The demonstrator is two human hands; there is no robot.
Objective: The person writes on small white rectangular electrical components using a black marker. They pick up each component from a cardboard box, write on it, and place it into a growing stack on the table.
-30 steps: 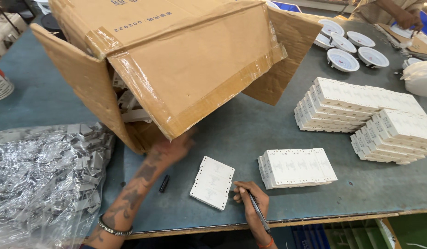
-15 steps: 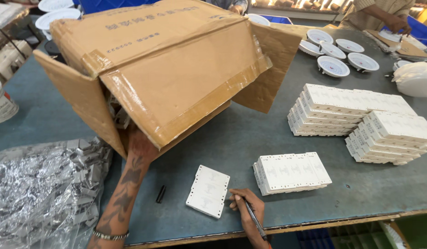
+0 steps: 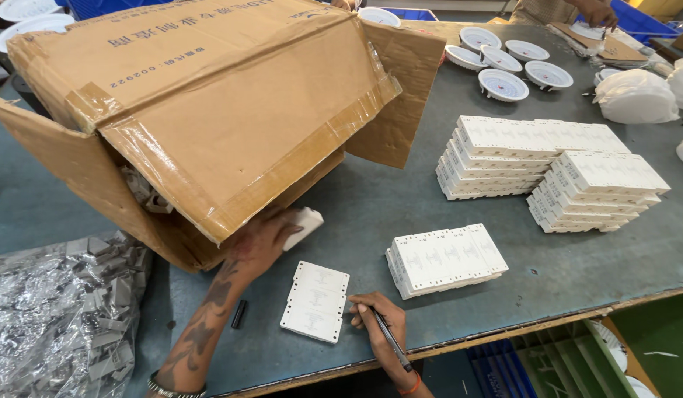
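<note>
A large cardboard box [image 3: 208, 110] lies tipped on its side with its flaps open toward me. My left hand [image 3: 262, 239] comes out from under the lower flap gripping a white rectangular plastic part [image 3: 303, 223]. On the table just in front lies a flat white panel [image 3: 315, 301] of such parts. My right hand [image 3: 378, 320] rests on the table at that panel's right edge and holds a black pen [image 3: 393, 340]. A small black cap [image 3: 239, 313] lies left of the panel.
A low stack of white panels [image 3: 446, 259] sits right of my hands, taller stacks [image 3: 548, 166] farther right. Clear plastic bags of grey parts [image 3: 54, 317] fill the near left. White round light housings [image 3: 503, 66] stand at the back right, where another person's hand [image 3: 596, 11] works.
My left hand was reaching deep under the box flap; now it has pulled back out holding a white part. The right hand with the pen has stayed beside the flat panel.
</note>
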